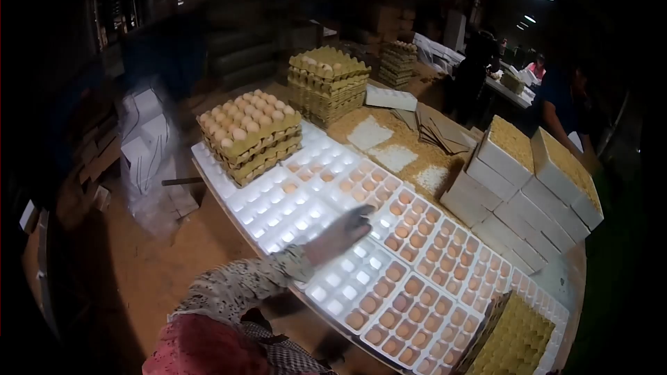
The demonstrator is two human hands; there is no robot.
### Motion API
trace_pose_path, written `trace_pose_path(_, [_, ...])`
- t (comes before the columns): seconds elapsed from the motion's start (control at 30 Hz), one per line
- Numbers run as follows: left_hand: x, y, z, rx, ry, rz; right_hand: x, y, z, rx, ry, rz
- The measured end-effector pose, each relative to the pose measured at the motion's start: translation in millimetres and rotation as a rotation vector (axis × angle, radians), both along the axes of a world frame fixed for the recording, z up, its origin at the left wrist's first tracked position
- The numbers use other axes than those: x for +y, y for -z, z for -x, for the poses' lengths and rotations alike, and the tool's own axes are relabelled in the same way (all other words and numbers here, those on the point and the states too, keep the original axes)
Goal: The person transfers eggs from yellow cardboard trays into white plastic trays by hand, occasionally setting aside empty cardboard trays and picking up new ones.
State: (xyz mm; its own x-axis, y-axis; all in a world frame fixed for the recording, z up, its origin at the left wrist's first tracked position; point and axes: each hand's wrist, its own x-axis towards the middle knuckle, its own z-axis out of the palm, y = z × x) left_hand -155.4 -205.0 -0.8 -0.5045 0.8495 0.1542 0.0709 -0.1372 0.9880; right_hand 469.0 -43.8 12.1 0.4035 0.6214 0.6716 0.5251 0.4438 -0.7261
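Observation:
A bare arm in a patterned sleeve comes in from the lower left, and my left hand [340, 234] hangs over the white plastic trays [278, 219] near the middle of the table. Its fingers point up and right, beside cells that hold eggs; they are blurred, and anything in them cannot be made out. Brown eggs [413, 285] fill many cells to the right of the hand. Cells to its left are mostly bare. My right hand is not in view. Stacked egg cartons [250, 132] full of eggs stand at the table's far left.
Another carton stack [330, 83] stands farther back. White foam boxes [514, 201] are piled at the right, with yellow-brown grain on top. Greenish cartons [514, 340] lie at the lower right. A person [556, 107] stands behind the boxes. Plastic-wrapped white pieces [149, 146] are at the left.

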Motion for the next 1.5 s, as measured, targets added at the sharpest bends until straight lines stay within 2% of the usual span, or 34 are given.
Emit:
trace_pose_path(0.07, [-66.4, -9.8, 99.5, -0.048, -0.346, -0.092, -20.7, -22.7, 100.4, 0.128, -0.319, 0.200])
trace_pose_path(0.1, [-96.7, 10.6, 165.4, 0.017, -0.552, -0.106, -29.5, -22.2, 145.4, -0.225, -0.415, 0.177])
trace_pose_path(0.13, [-126.5, 2.5, 200.6, -0.091, -0.684, -0.336, -38.1, -19.7, 195.7, -0.580, -0.499, 0.150])
trace_pose_path(0.17, [-162.7, 15.9, 254.9, 0.043, -0.795, -0.279, -66.1, -29.9, 291.3, -0.272, -0.661, 0.270])
trace_pose_path(0.2, [-187.6, 18.0, 275.0, 0.168, -0.818, -0.401, -51.7, 8.4, 335.7, 0.009, -0.763, 0.368])
trace_pose_path(0.23, [-211.5, 20.4, 302.2, -0.238, -0.761, -0.491, -56.4, 22.9, 393.9, 0.054, -1.036, 0.420])
trace_pose_path(0.27, [-218.6, 28.7, 320.6, -0.365, -0.810, -0.482, -64.4, 22.1, 454.8, -0.104, -1.196, 0.448])
trace_pose_path(0.3, [-224.1, 36.9, 336.2, -0.492, -0.854, -0.462, -67.3, 20.0, 520.2, -0.315, -1.238, 0.509])
trace_pose_path(0.33, [-226.3, 30.2, 340.8, -0.566, -0.772, -0.387, -75.7, -4.0, 590.9, -0.521, -1.340, 0.396])
trace_pose_path(0.37, [-227.0, 22.6, 339.0, -0.643, -0.692, -0.312, -74.2, -12.8, 656.1, -0.561, -1.424, 0.396])
trace_pose_path(0.4, [-228.2, 27.6, 339.8, -0.480, -0.622, -0.269, -62.2, -11.6, 718.8, -0.602, -1.499, 0.428])
trace_pose_path(0.43, [-228.5, 33.3, 342.0, -0.314, -0.549, -0.231, -54.9, -9.7, 782.1, -0.508, -1.537, 0.460])
trace_pose_path(0.5, [-226.3, 36.0, 350.3, -0.373, -0.477, -0.242, -65.5, -41.9, 885.8, -0.657, -1.374, 0.369])
trace_pose_path(0.57, [-224.8, 34.0, 348.0, -0.281, -0.474, -0.312, -45.1, -15.2, 969.4, -0.734, -1.284, 0.285])
trace_pose_path(0.6, [-227.2, 28.5, 347.1, -0.545, -0.500, -0.287, -44.1, -7.3, 1002.0, -0.825, -1.128, 0.219])
trace_pose_path(0.63, [-222.1, 0.6, 341.5, -0.500, -0.559, -0.205, -41.7, -1.8, 1028.5, -0.906, -0.971, 0.152])
trace_pose_path(0.67, [-227.4, 19.3, 350.5, -0.365, -0.528, -0.178, -39.5, 4.8, 1046.5, -0.901, -0.973, 0.138])
trace_pose_path(0.7, [-232.4, 39.1, 356.0, -0.233, -0.497, -0.148, -37.9, 14.7, 1057.2, -0.802, -1.233, 0.449])
trace_pose_path(0.73, [-230.2, 36.6, 358.5, -0.231, -0.500, -0.156, -41.7, 11.8, 1062.4, -0.679, -1.474, 0.773])
trace_pose_path(0.8, [-228.2, 28.1, 354.7, -0.454, -0.548, -0.168, -49.3, -17.5, 1051.6, -0.752, -1.467, 0.848])
trace_pose_path(0.83, [-231.1, 27.3, 355.8, -0.459, -0.539, -0.160, -60.9, -42.5, 1037.7, -0.838, -1.459, 0.921])
trace_pose_path(0.93, [-236.9, 23.3, 355.9, 0.066, -0.493, -0.077, -64.1, -83.5, 1004.5, -0.813, -1.462, 0.825])
trace_pose_path(0.97, [-236.9, 18.7, 354.6, 0.064, -0.472, -0.064, -57.3, -88.5, 987.4, -0.850, -1.476, 0.737])
trace_pose_path(1.03, [-232.1, -0.1, 352.7, -0.124, -0.350, -0.213, -46.4, -96.9, 927.9, -0.579, -1.509, 0.880])
trace_pose_path(1.07, [-226.3, -26.3, 342.1, -0.708, -0.172, -0.455, -49.4, -104.0, 890.3, -0.430, -1.571, 0.908])
trace_pose_path(1.1, [-224.3, -25.0, 341.7, -0.766, -0.108, -0.381, -56.9, -117.6, 850.5, -0.511, -1.482, 0.907])
trace_pose_path(1.17, [-206.2, -12.3, 334.7, -0.227, -0.012, -0.140, -100.2, -145.6, 774.9, -0.296, -1.451, 1.065])
trace_pose_path(1.2, [-194.0, -2.0, 326.3, -0.294, 0.071, -0.156, -113.7, -141.0, 743.5, -0.278, -1.453, 0.947])
trace_pose_path(1.3, [-162.8, 18.4, 291.9, -0.483, 0.235, -0.118, -149.7, -72.9, 639.0, -0.098, -1.143, 0.916])
trace_pose_path(1.33, [-155.0, 28.0, 284.3, -0.424, 0.239, -0.146, -169.1, -49.5, 621.3, 0.057, -1.099, 0.881])
trace_pose_path(1.37, [-149.8, 37.4, 281.1, -0.367, 0.244, -0.170, -172.3, -6.4, 592.6, 0.032, -0.993, 0.860])
trace_pose_path(1.4, [-162.7, 4.1, 283.9, -0.405, 0.293, -0.121, -196.5, -9.1, 597.5, -0.014, -0.857, 0.982])
trace_pose_path(1.43, [-159.4, 16.4, 284.6, -0.390, 0.280, -0.128, -227.4, -11.6, 607.4, -0.059, -0.714, 1.098])
trace_pose_path(1.5, [-148.9, 67.0, 280.7, 0.022, 0.225, 0.179, -244.7, 22.4, 609.8, -0.085, -0.688, 1.055])
